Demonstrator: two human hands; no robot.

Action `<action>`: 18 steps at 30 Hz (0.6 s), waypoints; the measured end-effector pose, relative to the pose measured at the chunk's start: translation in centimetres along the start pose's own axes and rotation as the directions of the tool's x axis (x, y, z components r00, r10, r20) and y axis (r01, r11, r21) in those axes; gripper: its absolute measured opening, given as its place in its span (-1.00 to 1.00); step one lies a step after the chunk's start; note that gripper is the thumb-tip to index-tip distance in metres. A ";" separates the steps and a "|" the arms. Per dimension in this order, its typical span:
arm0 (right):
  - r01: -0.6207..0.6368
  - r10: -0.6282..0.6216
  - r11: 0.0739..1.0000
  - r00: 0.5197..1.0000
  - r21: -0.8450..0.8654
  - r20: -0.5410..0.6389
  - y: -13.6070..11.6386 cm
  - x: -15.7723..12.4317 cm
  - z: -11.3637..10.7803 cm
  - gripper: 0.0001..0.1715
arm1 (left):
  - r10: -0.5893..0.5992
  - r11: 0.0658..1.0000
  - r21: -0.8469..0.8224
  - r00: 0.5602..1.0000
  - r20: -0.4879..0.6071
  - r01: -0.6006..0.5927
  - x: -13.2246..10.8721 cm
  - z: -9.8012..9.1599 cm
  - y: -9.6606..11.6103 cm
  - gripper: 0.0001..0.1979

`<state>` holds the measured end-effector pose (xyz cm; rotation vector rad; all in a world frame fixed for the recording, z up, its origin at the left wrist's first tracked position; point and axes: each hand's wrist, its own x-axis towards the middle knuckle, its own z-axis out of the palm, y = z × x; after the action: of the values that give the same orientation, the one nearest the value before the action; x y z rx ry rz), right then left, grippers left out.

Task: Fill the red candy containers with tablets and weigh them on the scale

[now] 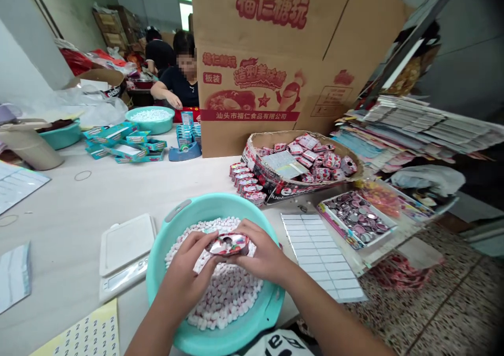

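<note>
Over a turquoise basin (159, 280) of small white candies (220, 298), both my hands grip one small red-and-white box (229, 244) with a round hole in its face. The fingers of my left hand (192, 259) close on its left end. At the other end, the fingers and thumb of my right hand (262, 253) are wrapped round it. Similar small boxes (246, 182) stand in a row beyond the basin, against a cut-down carton (271, 185) that holds several more.
A white scale (128, 245) lies left of the basin. To the right are a label sheet (323, 256) and a tray of round metal pieces (358, 217). A tall cardboard box (275, 67) stands behind. Across the table, a co-worker (183, 77) sits near another basin (151, 119).
</note>
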<state>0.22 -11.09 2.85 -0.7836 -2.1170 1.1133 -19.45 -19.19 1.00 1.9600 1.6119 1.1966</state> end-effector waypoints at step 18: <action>-0.344 0.222 0.929 0.814 -0.138 -0.538 13.9 -5.6 -8.0 -0.73 | -0.331 0.943 0.059 0.941 0.062 0.328 -0.2 1.2 -1.6 -0.47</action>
<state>12.73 -4.74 -6.75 -1.3797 -1.7124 0.6887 -19.55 -18.65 -0.93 1.6505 1.8549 0.9529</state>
